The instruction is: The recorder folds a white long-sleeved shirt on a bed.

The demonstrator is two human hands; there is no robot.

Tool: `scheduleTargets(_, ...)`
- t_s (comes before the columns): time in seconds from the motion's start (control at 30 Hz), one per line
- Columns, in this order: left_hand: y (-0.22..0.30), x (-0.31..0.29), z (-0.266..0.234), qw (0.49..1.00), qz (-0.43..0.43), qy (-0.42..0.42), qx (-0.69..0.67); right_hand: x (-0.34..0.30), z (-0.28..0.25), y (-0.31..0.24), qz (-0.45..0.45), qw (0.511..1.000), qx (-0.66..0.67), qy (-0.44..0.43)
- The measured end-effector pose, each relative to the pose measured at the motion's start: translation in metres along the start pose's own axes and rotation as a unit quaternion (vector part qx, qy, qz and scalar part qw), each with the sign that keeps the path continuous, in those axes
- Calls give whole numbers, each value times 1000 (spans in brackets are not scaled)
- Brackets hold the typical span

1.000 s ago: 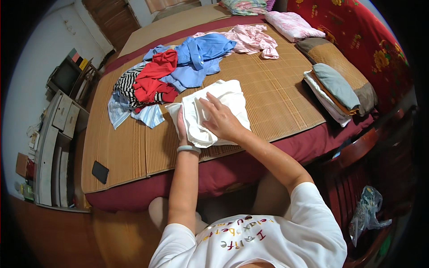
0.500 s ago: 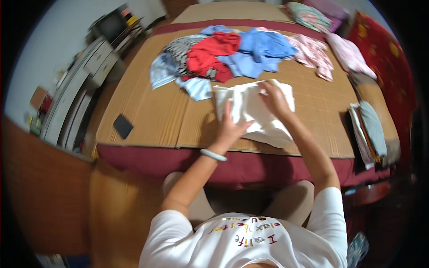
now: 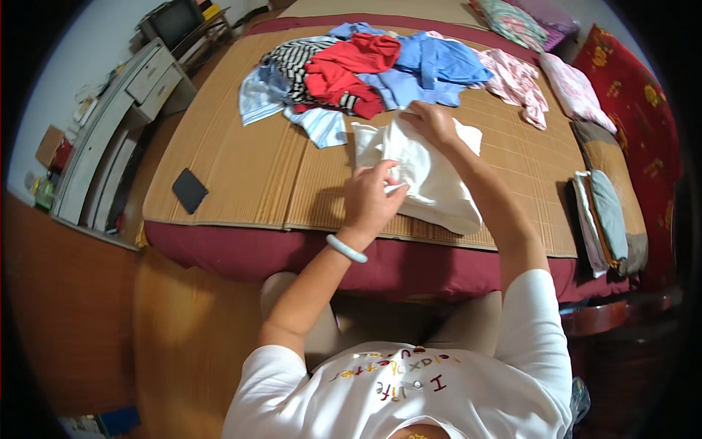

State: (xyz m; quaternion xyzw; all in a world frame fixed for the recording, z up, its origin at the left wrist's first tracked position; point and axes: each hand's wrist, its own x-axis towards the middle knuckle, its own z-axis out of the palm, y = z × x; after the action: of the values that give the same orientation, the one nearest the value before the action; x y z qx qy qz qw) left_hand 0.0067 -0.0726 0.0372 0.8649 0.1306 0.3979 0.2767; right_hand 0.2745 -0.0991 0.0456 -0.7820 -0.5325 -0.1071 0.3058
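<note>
A white garment, partly folded, lies on the brown bamboo mat close to the bed's front edge. My left hand, with a pale bangle at its wrist, pinches the near left part of the garment between thumb and fingers. At the garment's far edge, my right hand is closed on the cloth and lifts it a little. Between the two hands the cloth is drawn up in creases.
Beyond the garment lies a heap of loose clothes: a striped piece, a red one, blue ones and a pink one. Folded clothes lie at the right edge, a dark phone-like slab at the left.
My right hand has moved slightly away from me and left, raising the garment's far edge. My left hand has gone from spread fingers to a pinch on the cloth.
</note>
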Motion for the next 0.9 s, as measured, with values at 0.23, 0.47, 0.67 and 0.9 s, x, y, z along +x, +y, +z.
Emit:
scheduleTargets(0.23,-5,-2,-4,988,-106,-113,-20,10,8,7,-38,993,-17,-109)
scheduleTargets(0.47,-29,10,-25,970,-159,-158,-98,-8,-46,71,82,989,22,-122)
scheduleTargets(0.67,6,10,-24,977,-3,-79,197,-55,-97,106,231,958,170,-33)
scheduleTargets(0.9,69,-27,29,961,207,-154,104,-128,-71,87,116,985,125,-32)
